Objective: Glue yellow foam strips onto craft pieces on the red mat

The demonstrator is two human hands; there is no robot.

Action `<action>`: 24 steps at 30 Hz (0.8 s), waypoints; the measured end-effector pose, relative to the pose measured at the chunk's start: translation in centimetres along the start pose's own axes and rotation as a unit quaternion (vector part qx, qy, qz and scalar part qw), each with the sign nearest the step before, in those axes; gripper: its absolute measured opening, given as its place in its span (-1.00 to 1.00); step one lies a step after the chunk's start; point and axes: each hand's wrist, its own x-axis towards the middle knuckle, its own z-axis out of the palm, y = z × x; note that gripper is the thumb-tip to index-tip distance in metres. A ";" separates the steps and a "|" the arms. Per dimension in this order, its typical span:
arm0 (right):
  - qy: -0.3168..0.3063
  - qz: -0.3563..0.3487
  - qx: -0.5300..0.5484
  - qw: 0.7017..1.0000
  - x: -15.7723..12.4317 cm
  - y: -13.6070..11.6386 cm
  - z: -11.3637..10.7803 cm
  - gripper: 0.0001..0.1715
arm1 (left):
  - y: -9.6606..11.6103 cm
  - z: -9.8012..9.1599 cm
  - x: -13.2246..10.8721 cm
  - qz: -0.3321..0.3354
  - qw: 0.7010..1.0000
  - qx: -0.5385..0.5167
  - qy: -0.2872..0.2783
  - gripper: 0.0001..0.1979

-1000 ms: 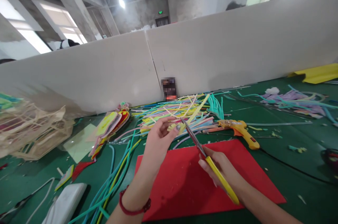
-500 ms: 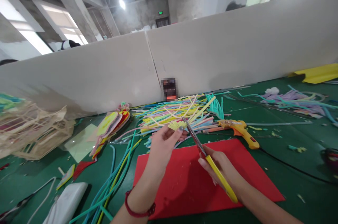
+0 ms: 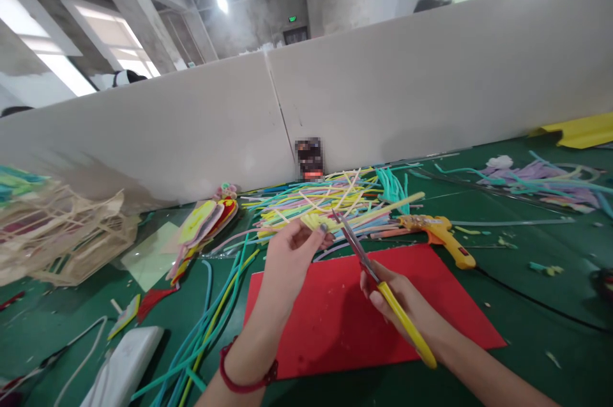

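Note:
Pinched in my left hand (image 3: 294,253) is a small pale yellow fringed piece (image 3: 313,222), with a long yellow strip (image 3: 397,204) stretching out to its right. My right hand (image 3: 395,295) is closed around scissors with yellow handles (image 3: 407,324). The blades point up and left, their tips just right of the yellow piece and slightly parted. Both hands are above a red sheet (image 3: 335,324). Behind them lies a pile of coloured fuzzy stems (image 3: 306,202).
An orange-yellow glue gun (image 3: 445,238) with a black cord lies at the right. Left are a wooden stick frame (image 3: 71,234), layered felt pieces (image 3: 204,225), loose blue-green stems (image 3: 211,311) and a white power strip (image 3: 124,365). A pale partition (image 3: 215,126) stands behind the green table (image 3: 517,292).
The scissor tips have moved slightly away from the yellow piece. The long yellow strip now lies lower and reaches further right. My left hand has shifted slightly left.

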 end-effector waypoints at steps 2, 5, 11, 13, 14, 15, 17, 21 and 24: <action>0.000 -0.007 -0.008 1.000 0.0 0.0 0.0 -0.41 | -0.1 0.0 0.1 0.000 1.000 0.011 -0.014 -0.80; -0.001 -0.006 -0.012 1.000 0.0 -0.2 0.2 -0.40 | -0.2 0.1 0.2 0.000 0.999 0.027 -0.024 -0.83; -0.010 0.007 -0.018 1.000 0.0 -0.2 0.1 -0.46 | 0.2 0.1 -0.3 0.019 0.997 0.072 -0.017 -0.88; -0.015 0.004 -0.027 1.000 0.0 0.1 0.0 -0.48 | 0.3 0.0 -0.5 0.026 0.995 0.095 -0.019 -0.89; -0.017 0.002 -0.028 0.999 0.0 0.3 -0.1 -0.49 | 0.3 0.0 -0.5 0.026 0.994 0.102 -0.021 -0.89; -0.017 -0.001 -0.028 0.999 0.0 0.4 -0.1 -0.49 | 0.3 0.0 -0.6 0.025 0.994 0.105 -0.023 -0.90; -0.020 -0.003 -0.028 0.999 0.0 0.6 -0.2 -0.49 | 0.3 0.0 -0.6 0.021 0.994 0.106 -0.026 -0.91; -0.024 -0.006 -0.033 0.999 -0.1 0.7 -0.3 -0.52 | 0.5 0.0 -0.6 0.018 0.994 0.101 -0.029 -0.91; -0.023 -0.008 -0.048 0.999 -0.1 0.6 -0.3 -0.52 | 0.6 -0.1 -0.6 0.019 0.995 0.096 -0.033 -0.91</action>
